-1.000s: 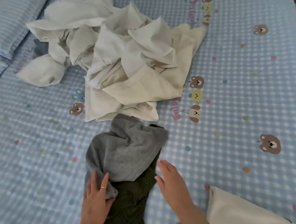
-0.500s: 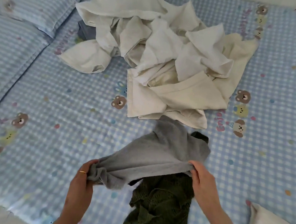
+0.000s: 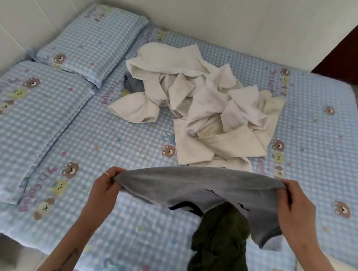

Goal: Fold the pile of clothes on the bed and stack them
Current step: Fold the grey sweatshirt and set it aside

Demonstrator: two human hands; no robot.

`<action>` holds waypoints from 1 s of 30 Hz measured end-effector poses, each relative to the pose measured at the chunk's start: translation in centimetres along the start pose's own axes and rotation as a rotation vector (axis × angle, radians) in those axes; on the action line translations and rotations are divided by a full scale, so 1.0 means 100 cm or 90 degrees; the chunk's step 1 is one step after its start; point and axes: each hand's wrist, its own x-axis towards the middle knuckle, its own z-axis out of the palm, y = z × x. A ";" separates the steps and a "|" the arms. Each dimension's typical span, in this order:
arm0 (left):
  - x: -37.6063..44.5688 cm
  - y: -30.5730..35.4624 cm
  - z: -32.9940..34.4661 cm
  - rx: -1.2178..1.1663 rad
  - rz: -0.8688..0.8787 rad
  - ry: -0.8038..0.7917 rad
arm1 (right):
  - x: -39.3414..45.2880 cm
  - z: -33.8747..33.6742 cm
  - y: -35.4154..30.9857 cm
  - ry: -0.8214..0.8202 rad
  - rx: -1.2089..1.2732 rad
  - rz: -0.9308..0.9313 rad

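grey shirt (image 3: 200, 185) now lifted, stretched wide

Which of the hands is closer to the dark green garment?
Right. The right hand grips the grey shirt just beside the green garment; the left hand is farther off.

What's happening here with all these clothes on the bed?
A person is sorting laundry on the bed. The left hand and right hand each grip an end of a grey shirt, holding it stretched out in the air. A dark green knit lies crumpled beneath it. Further back, a pile of white clothes waits unfolded. Two pillows lie to the left. No folded stack is visible.
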 end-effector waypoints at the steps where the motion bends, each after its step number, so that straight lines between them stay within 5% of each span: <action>1: -0.001 0.007 -0.003 0.019 0.011 -0.014 | -0.002 -0.004 -0.006 -0.002 -0.006 0.002; 8: -0.029 0.045 0.027 0.022 0.058 -0.160 | -0.024 0.005 -0.054 -0.124 -0.052 0.036; 14: -0.060 0.063 0.068 0.054 0.147 -0.318 | -0.085 0.048 -0.130 -0.430 0.155 -0.027; 17: -0.063 0.049 0.060 0.021 0.134 -0.278 | -0.089 0.040 -0.132 -0.349 0.141 -0.049; 20: -0.074 0.030 0.057 0.042 0.059 -0.435 | -0.095 0.021 -0.128 -0.308 0.187 -0.042; 22: -0.081 0.016 0.064 0.205 0.080 -0.495 | -0.098 0.005 -0.128 -0.270 0.217 -0.038; 25: -0.083 -0.002 0.064 0.385 0.151 -0.409 | -0.094 -0.027 -0.113 -0.187 0.228 -0.007; 30: -0.082 0.026 0.044 0.173 0.090 -0.242 | -0.089 -0.072 -0.068 -0.121 0.100 0.075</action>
